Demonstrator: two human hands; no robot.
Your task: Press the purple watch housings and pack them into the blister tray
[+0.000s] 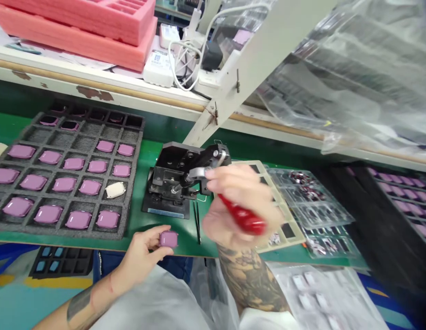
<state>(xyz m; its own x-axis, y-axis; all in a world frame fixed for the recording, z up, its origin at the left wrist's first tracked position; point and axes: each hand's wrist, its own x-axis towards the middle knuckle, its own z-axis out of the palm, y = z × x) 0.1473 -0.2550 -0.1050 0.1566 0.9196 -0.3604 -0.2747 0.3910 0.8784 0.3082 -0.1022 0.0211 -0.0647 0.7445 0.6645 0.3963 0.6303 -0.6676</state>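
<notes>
Between the thumb and fingers of my left hand (149, 247) is a small purple watch case (168, 239), held near the bench's front edge. My right hand (243, 204), slightly blurred, is closed around a red handle (245, 217). Its fingertips touch or nearly touch a grey metal lever (197, 173) on the black clamping fixture (178, 167). The fixture stands on the green bench in front of me. A pair of dark tweezers (197, 222) lies just right of its base. Part of the handle and its link to the fixture are hidden by my right hand.
A grey foam tray (128, 206) of purple watch cases and one cream case (115, 189) lies left. Right are a cream tray (295, 236), clear plastic trays (331, 206) and a black foam tray (357, 220). A white post (247, 68) and shelf edge (157, 94) rise behind.
</notes>
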